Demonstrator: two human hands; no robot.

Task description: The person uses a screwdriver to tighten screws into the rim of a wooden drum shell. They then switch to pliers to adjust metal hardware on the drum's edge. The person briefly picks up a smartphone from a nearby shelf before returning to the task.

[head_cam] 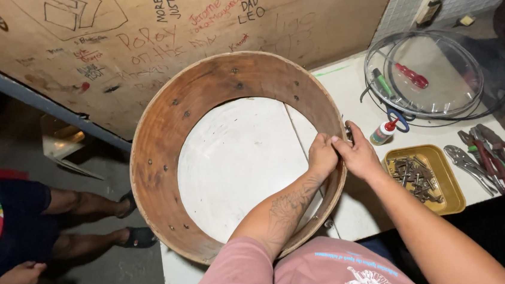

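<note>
The wooden drum shell [163,149] lies flat on the white table [344,86], its opening upward. Both hands meet at its right wall: the left hand [322,157] inside, fingers pinching the rim, the right hand [359,157] outside, fingers pressed on a small metal fitting [348,132].

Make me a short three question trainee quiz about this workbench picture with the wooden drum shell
1. True or false: both hands touch the wooden drum shell at its right wall.
2. What holds the metal screws? A) yellow tray B) glass jar C) cardboard box
3. Which hand reaches inside the shell?

Key:
1. True; the left hand and right hand meet there.
2. A, the yellow tray.
3. The left hand.
</note>
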